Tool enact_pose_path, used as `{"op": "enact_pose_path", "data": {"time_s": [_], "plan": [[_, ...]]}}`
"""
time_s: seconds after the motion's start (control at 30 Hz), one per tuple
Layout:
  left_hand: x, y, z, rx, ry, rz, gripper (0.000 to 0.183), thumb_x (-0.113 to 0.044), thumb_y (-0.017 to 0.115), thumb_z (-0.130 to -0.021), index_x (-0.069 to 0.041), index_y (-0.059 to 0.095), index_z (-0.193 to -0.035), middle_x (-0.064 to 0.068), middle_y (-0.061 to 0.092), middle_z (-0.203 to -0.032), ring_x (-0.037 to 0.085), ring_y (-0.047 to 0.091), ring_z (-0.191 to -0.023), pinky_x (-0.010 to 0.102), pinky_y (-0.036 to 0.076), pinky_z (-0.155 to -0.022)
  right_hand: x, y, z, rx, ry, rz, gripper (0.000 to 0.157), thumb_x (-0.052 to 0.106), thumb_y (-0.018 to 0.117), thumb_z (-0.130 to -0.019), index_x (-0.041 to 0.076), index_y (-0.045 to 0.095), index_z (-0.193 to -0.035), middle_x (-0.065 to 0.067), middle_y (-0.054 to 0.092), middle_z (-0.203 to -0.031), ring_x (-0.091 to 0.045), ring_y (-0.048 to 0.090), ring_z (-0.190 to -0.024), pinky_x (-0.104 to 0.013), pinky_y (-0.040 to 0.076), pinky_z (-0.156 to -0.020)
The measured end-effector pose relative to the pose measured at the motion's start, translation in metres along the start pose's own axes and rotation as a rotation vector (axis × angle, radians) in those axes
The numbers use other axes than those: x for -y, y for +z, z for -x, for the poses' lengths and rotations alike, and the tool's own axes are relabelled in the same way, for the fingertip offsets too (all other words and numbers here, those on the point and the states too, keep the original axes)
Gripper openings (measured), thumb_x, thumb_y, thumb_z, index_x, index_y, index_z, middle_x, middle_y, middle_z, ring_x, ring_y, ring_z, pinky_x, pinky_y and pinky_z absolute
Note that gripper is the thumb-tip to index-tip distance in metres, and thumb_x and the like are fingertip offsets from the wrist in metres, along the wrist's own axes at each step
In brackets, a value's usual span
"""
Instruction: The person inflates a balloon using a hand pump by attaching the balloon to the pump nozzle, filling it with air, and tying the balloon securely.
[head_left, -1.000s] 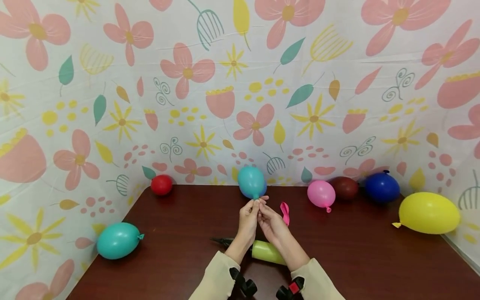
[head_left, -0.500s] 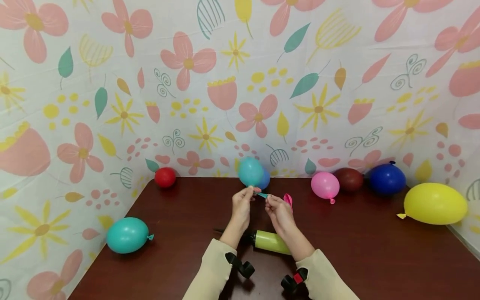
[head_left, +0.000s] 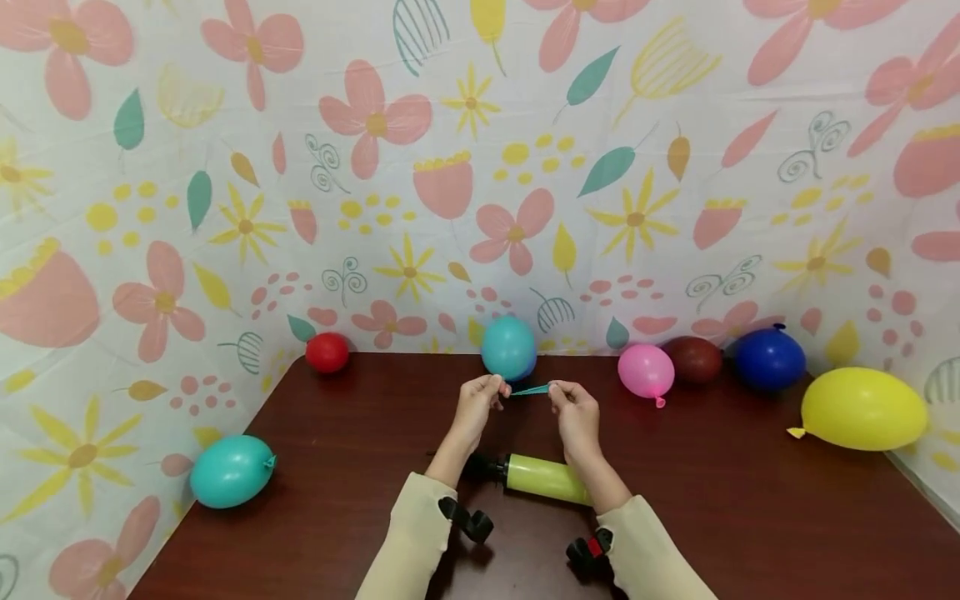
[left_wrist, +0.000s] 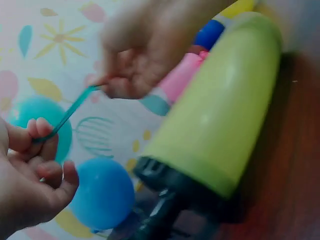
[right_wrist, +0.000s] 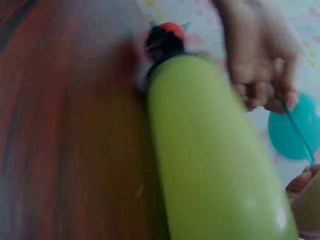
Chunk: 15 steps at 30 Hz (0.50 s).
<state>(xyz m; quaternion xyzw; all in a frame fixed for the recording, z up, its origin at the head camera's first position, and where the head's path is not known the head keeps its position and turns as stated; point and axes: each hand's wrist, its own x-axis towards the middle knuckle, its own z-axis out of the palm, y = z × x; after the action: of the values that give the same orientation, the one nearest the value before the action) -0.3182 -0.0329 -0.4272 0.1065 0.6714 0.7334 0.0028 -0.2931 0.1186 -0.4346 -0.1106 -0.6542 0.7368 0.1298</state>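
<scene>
An inflated light blue balloon [head_left: 508,346] is at the back of the table, in front of my hands. My left hand [head_left: 474,408] pinches its neck close to the body. To the right, my right hand [head_left: 579,417] pinches the far end of the neck [head_left: 531,389], which is stretched thin and taut between the two hands. The left wrist view also has the drawn-out neck [left_wrist: 70,112] crossing from one hand to the other. A blue balloon [left_wrist: 102,192] lies behind, mostly covered in the head view.
A yellow-green hand pump [head_left: 543,477] lies below my forearms on the brown table [head_left: 360,517]. To the left are teal [head_left: 232,472] and red balloons [head_left: 327,352]. Along the right stand pink [head_left: 646,371], maroon [head_left: 696,360], dark blue [head_left: 771,358] and yellow balloons [head_left: 862,408].
My hands, first together at the light blue balloon's neck, have drawn apart sideways, stretching the neck. A limp pink balloon seen earlier is now out of sight by my right hand.
</scene>
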Motion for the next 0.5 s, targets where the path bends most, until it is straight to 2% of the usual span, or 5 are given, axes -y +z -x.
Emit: {"op": "enact_pose_path", "data": {"time_s": [0.1,0.17,0.3,0.4,0.5], "plan": [[0.006,0.007,0.003,-0.002,0.091,-0.179,0.036,-0.017,0.047,-0.103,0.003,0.055,-0.075,0.002,0.050,-0.068,0.010,0.041,-0.058,0.025,0.040,-0.061,-0.002,0.007,0.006,-0.062,-0.162,0.185,0.017,0.011,0.061,-0.095,-0.002,0.068,-0.103,-0.003,0.066,-0.084,-0.005,0.052,-0.073,-0.019,0.044,-0.070],[0.008,0.011,0.007,-0.005,0.157,-0.354,0.037,-0.018,0.046,-0.104,0.000,0.052,-0.073,0.002,0.044,-0.064,0.009,0.033,-0.052,0.022,0.035,-0.055,-0.004,0.012,0.011,-0.078,-0.321,0.253,0.013,0.008,0.063,-0.094,-0.002,0.069,-0.099,-0.011,0.069,-0.088,-0.006,0.053,-0.073,-0.018,0.044,-0.068],[0.010,0.018,0.011,0.014,0.260,-0.629,0.038,-0.020,0.043,-0.105,-0.009,0.041,-0.068,-0.003,0.032,-0.059,0.006,0.023,-0.047,0.019,0.025,-0.049,-0.008,0.013,0.010,-0.082,-0.785,0.404,0.003,-0.002,0.067,-0.087,-0.003,0.066,-0.090,-0.016,0.066,-0.083,-0.015,0.055,-0.068,-0.022,0.045,-0.060],[0.010,0.026,0.011,0.058,0.291,-0.679,0.038,-0.019,0.043,-0.105,-0.010,0.038,-0.068,-0.004,0.029,-0.059,0.005,0.021,-0.046,0.018,0.022,-0.047,-0.008,0.005,0.002,-0.086,-1.038,0.478,0.009,-0.009,0.069,-0.082,-0.004,0.063,-0.086,-0.015,0.064,-0.080,-0.022,0.056,-0.070,-0.026,0.046,-0.061],[0.008,0.027,0.012,0.115,0.299,-0.691,0.036,-0.019,0.041,-0.105,-0.010,0.038,-0.070,-0.004,0.029,-0.061,0.005,0.022,-0.047,0.018,0.022,-0.048,-0.008,0.003,-0.003,-0.084,-1.124,0.477,0.013,-0.013,0.071,-0.078,-0.003,0.064,-0.084,-0.014,0.064,-0.080,-0.023,0.057,-0.073,-0.026,0.046,-0.063]]}}
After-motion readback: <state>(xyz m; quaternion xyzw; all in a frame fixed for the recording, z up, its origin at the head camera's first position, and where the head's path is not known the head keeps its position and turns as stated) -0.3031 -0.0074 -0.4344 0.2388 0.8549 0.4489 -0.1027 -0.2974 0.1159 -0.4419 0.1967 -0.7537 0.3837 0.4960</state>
